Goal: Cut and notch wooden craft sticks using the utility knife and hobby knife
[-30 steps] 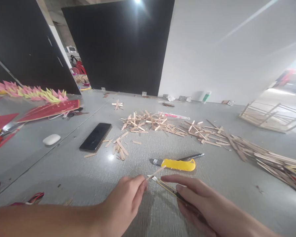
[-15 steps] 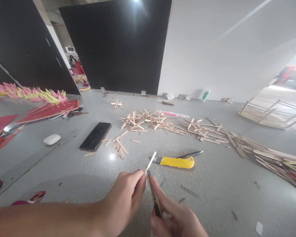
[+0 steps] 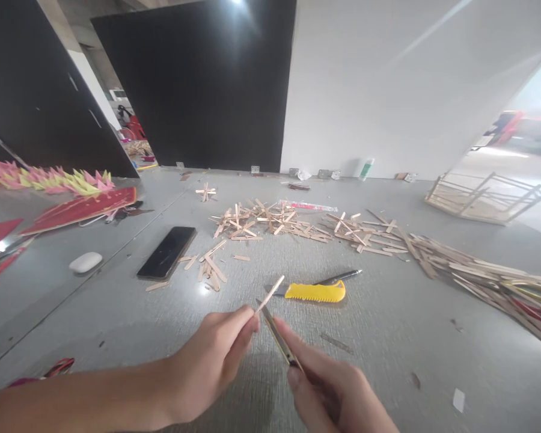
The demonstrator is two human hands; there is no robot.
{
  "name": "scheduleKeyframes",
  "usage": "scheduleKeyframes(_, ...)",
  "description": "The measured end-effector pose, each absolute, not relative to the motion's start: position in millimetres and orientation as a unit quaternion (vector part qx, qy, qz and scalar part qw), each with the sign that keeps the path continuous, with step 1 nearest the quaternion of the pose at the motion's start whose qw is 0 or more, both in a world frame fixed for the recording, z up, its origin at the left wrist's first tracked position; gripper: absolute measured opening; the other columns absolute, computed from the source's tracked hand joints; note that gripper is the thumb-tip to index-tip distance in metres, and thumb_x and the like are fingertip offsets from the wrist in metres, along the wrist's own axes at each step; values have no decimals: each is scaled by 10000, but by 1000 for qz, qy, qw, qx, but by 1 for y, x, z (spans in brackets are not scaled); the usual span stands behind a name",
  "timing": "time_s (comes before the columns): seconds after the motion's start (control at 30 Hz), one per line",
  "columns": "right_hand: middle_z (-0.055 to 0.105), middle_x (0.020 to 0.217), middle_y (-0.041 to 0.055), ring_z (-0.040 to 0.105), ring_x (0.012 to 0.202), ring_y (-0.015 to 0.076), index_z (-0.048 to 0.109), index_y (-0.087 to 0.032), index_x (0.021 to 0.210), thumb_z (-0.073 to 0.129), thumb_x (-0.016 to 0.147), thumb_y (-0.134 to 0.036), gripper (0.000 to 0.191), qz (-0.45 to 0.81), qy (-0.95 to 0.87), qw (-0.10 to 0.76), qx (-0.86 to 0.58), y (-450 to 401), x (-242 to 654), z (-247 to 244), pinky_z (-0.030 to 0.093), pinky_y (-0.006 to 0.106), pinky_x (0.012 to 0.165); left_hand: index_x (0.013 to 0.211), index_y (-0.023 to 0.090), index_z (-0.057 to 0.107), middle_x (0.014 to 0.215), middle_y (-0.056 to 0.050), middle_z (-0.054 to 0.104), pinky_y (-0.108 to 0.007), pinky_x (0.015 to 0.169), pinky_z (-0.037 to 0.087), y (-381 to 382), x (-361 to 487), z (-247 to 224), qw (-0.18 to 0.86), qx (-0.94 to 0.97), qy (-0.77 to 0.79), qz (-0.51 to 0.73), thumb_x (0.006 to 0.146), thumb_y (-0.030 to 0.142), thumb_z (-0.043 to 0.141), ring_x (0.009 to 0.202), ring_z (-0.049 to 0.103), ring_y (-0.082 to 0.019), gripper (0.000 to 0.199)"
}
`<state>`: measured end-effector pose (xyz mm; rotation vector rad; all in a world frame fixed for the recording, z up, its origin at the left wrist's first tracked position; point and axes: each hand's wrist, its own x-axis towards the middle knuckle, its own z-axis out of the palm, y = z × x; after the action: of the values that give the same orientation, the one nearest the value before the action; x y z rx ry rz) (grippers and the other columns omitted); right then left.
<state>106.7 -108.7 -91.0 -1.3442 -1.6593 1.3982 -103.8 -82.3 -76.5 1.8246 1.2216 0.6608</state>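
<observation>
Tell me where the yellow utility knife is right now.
In the head view the yellow utility knife lies on the grey floor just beyond both hands, right of centre, with a black pen alongside its far edge.

Left hand (image 3: 216,355) pinches wooden stick (image 3: 270,293); right hand (image 3: 329,391) holds knife (image 3: 277,337)

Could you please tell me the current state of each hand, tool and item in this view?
left hand: pinching the wooden stick, tilted upward.
right hand: gripping the slim knife, blade tip beside the stick.
yellow utility knife: lying on the floor, untouched.
phone: flat, screen dark.
black pen: lying behind the yellow knife.
</observation>
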Motion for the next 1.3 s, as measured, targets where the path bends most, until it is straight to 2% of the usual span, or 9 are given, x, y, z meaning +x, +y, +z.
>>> scheduleKeyframes(0.13,699,901,53,579,697,170,703,-290,1348,479,979,-451,460,468,-692,278,-473,-76,134,-48,518,293,642,803,240,360,640,74,336,-281,547,278,-79,-108,-70,375,759,475,241,1101,334,308,541,296,-118,316)
scheduleKeyframes(0.27,598,683,-15,486,557,138,774,-319,1192,582,919,-445,357,489,-718,150,-472,-52,156,-25,457,244,516,816,238,389,673,56,405,-295,555,270,-85,-105,-70,360,782,486,150,1081,297,341,573,321,-127,275)
scheduleKeyframes(0.4,601,749,5,524,692,167,746,-313,1280,555,947,-416,398,524,-667,249,-469,-68,134,-45,497,304,700,793,236,369,652,66,362,-296,546,255,-90,-104,-78,325,755,536,194,1099,351,326,577,281,-127,330)
scheduleKeyframes(0.5,449,679,-27,407,623,155,636,-299,1428,550,926,-356,512,562,-627,268,-467,-89,111,-65,426,303,628,786,236,341,649,74,332,-279,537,257,-91,-104,-81,321,748,527,244,1107,363,333,575,259,-119,345)
scheduleKeyframes(0.63,231,674,-65,221,575,128,446,-249,1560,575,881,-296,692,585,-617,259,-459,-108,101,-79,217,287,525,795,235,350,652,72,339,-260,538,270,-91,-101,-81,342,742,509,272,1111,344,337,581,263,-117,335)
scheduleKeyframes(0.9,327,640,-71,301,572,125,280,-231,1623,561,860,-318,818,587,-618,274,-446,-122,97,-106,269,306,561,803,236,350,668,68,373,-265,530,264,-92,-101,-84,351,747,485,288,1107,314,341,567,290,-112,314)
scheduleKeyframes(1.07,245,644,-69,231,547,118,477,-187,1550,550,940,-407,652,583,-628,245,-453,-102,105,-70,232,278,500,802,241,324,653,79,317,-269,517,252,-89,-104,-79,364,753,476,272,1108,329,313,557,253,-115,319)
scheduleKeyframes(1.17,365,617,-48,313,559,131,657,-211,1407,538,972,-460,515,553,-664,228,-447,-77,126,-38,329,261,502,798,242,320,640,82,302,-274,517,251,-86,-107,-74,361,760,478,253,1105,323,311,545,256,-114,318)
scheduleKeyframes(1.3,437,598,-42,351,549,138,704,-260,1347,573,957,-494,474,539,-714,138,-424,-56,146,-17,358,245,490,819,237,364,661,72,364,-278,547,266,-88,-107,-74,346,784,471,209,1089,263,333,566,293,-115,274)
